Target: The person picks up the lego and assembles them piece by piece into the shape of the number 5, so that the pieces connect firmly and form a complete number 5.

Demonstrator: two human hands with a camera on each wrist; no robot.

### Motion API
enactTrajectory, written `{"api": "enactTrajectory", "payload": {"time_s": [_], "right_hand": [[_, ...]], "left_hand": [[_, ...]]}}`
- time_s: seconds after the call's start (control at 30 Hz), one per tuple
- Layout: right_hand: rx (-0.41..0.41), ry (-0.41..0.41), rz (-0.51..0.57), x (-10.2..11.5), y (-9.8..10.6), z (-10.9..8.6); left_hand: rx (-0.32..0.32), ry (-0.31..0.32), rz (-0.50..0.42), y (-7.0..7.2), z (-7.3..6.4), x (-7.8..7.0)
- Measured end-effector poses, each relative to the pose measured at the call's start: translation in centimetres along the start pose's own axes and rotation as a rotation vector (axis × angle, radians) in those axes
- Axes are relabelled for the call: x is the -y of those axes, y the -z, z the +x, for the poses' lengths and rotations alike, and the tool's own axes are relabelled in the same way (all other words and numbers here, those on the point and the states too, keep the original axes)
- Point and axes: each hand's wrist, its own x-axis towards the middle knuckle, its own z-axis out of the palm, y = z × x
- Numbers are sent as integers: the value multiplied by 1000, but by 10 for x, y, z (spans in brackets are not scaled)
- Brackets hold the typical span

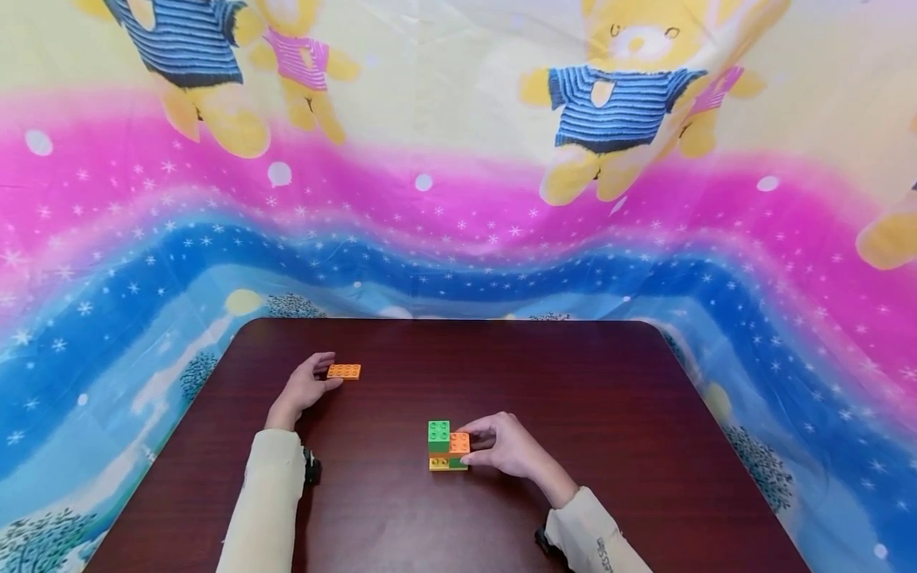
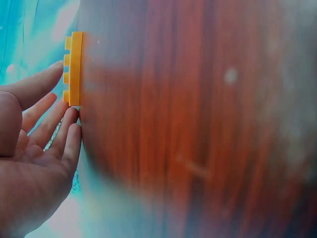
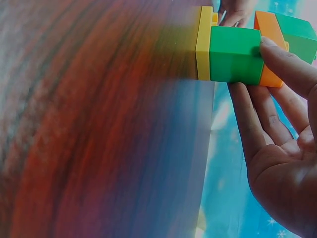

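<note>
At the table's far left lies a flat orange toy plate (image 1: 345, 372) with studs on top, also visible in the left wrist view as an orange-yellow building plate (image 2: 76, 69). My left hand (image 1: 306, 383) is beside its left end, thumb and fingers spread around that end. A stack of building bricks (image 1: 439, 436) stands at the table's middle. From the bottom it has a yellow plate (image 3: 203, 44), a green brick (image 3: 235, 54), an orange plate (image 3: 271, 49) and another green brick (image 3: 297, 37). My right hand (image 1: 507, 446) holds the stack's right side between thumb and fingers.
A dark red-brown wooden table (image 1: 559, 366) with rounded far corners carries the bricks. Behind it hangs a cloth (image 1: 458, 199) printed with bears and snowflakes, which also runs along both sides.
</note>
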Motion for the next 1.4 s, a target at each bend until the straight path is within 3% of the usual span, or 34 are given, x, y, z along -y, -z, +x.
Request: {"api": "enactTrajectory", "payload": {"time_s": [0.27,1.0,1.4], "right_hand": [[2,-6,10,2,1,-1],[-7,4,-32,1,0,-1],[-3,6,1,1,0,0]], "left_hand": [[4,-32,70,-9,-1,-7],[5,2,124,-10,-6,-10],[6,-81,142,-10,-9,-20]]}}
